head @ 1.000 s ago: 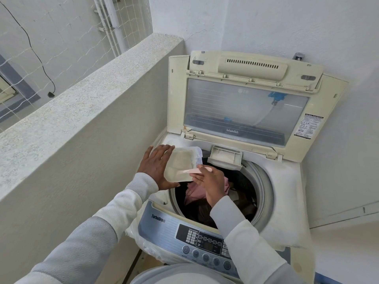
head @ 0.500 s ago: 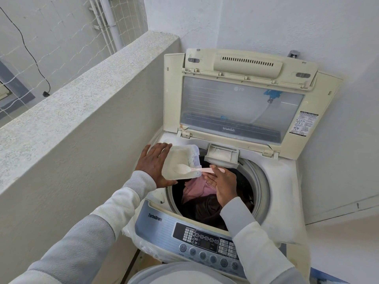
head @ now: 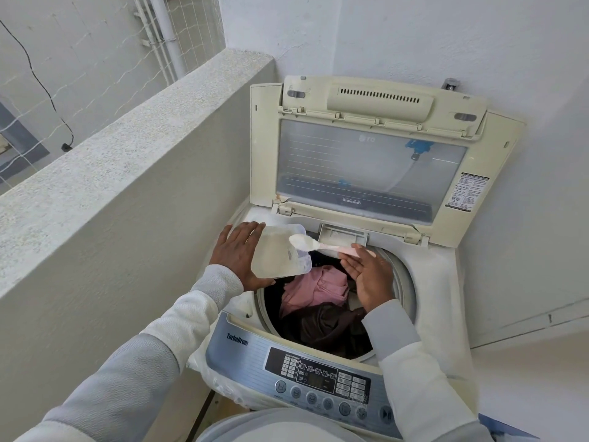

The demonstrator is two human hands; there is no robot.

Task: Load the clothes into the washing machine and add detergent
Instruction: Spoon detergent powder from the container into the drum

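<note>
Holding the heaped spoon (head: 306, 242) pinched in my right hand (head: 366, 275), I clasp the tilted detergent tub (head: 277, 256) in my left hand (head: 240, 253) at the drum (head: 405, 282) rim's back-left, above the clothes (head: 318, 290); any wobble could spill it short of the drawer (head: 343, 233).

One washing machine (head: 446, 282) here, one lid (head: 366, 161), one control panel (head: 318, 374) across the front. Two hands over the drum, folks: one left hand (head: 239, 253), one right hand (head: 369, 275). One clear tub of powder (head: 274, 260), one spoon (head: 306, 242). Down inside I count two pieces showing: one pink garment (head: 318, 288), one dark brown garment (head: 331, 330). And one sticker (head: 467, 191) on that lid.
</note>
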